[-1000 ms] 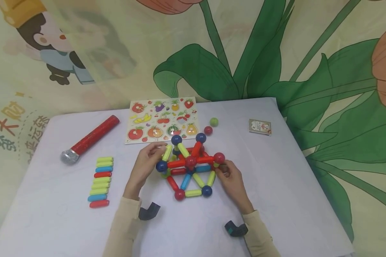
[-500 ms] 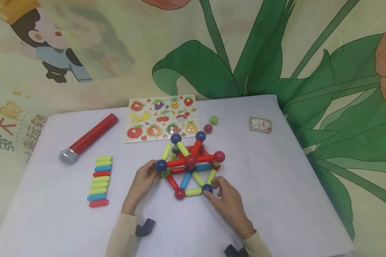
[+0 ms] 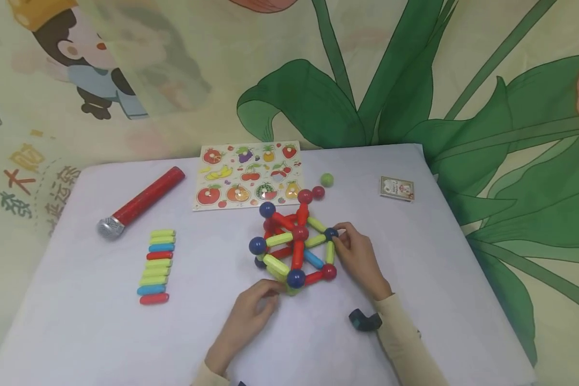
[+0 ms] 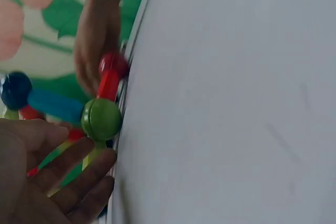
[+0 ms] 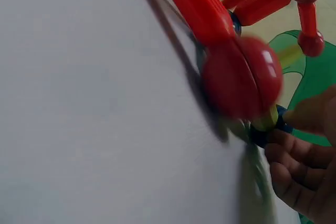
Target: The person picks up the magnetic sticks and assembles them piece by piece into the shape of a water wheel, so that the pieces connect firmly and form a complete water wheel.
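A construction of magnetic rods and balls stands on the white table, its raised red ball (image 3: 300, 233) joined to red and yellow-green rods. My right hand (image 3: 362, 257) pinches a dark blue ball (image 3: 331, 234) at its right corner between thumb and fingers. At the near side, my left hand (image 3: 251, 316) touches the construction low down with its fingertips, beside a green ball (image 4: 102, 119). Its fingers are fairly straight in the left wrist view. Above that ball sits another dark blue ball (image 3: 296, 278). A red ball (image 5: 242, 77) looms close in the right wrist view.
Left of the construction lies a column of loose rods (image 3: 156, 264). Behind it are a red toy microphone (image 3: 149, 198) and a fruit puzzle board (image 3: 248, 174). A loose green ball (image 3: 327, 179), a small red ball (image 3: 318, 192) and a card box (image 3: 396, 188) lie at the back.
The construction has turned on the table. My left hand has moved right and nearer along its front; my right hand has shifted away from me, holding a blue corner ball.
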Demonstrator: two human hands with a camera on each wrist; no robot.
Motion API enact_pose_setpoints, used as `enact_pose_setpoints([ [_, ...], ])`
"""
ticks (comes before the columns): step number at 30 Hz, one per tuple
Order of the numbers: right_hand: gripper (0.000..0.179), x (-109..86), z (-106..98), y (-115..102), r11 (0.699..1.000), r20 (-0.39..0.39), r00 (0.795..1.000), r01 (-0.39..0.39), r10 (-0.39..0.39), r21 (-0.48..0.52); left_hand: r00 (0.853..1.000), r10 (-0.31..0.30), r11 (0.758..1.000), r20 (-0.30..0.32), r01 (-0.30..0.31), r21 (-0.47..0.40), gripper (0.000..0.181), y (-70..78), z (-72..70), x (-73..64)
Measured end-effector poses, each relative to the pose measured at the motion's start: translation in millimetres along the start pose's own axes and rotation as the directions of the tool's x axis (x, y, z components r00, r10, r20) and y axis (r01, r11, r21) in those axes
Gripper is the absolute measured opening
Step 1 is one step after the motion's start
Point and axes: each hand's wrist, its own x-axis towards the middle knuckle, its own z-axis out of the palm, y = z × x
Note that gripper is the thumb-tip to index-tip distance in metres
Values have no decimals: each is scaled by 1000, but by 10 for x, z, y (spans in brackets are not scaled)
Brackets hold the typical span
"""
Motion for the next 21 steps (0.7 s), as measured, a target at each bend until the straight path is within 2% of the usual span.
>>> enact_pose_setpoints([
  [2,29,86,-10,-3,1000,32,999,13,-13,7,996,50,997,68,-53,51,30,97,98,-16],
  [4,34,119,-19,-22,1000,66,998,14,-14,6,988,66,993,138,-79,90,26,166,145,-25],
  [7,35,40,-40,-40,1000,62,998,-3,4,-4,982,40,993,182,-60,103,15,196,62,-35],
  [9,32,-100,-67,-42,1000,13,1000,-26,26,-13,990,-15,995,142,0,101,9,155,-96,-20],
  [11,27,-279,-76,-55,999,-35,998,-52,52,-6,996,-87,992,37,83,97,6,69,-285,40],
  [13,25,-457,-53,-89,998,-43,997,-57,57,16,990,-127,988,-68,133,84,12,-34,-455,155],
  [15,30,-598,6,-146,998,-9,999,-47,48,33,984,-126,989,-127,135,63,27,-127,-564,318],
  [16,34,-647,47,-174,998,13,999,-36,35,44,984,-122,990,-128,130,56,35,-162,-592,405],
  [18,42,-708,131,-241,999,62,998,-5,2,45,992,-98,994,-77,102,45,49,-207,-611,570],
  [21,48,-732,229,-315,999,80,996,22,-24,23,993,-121,992,7,121,34,59,-222,-574,739],
])
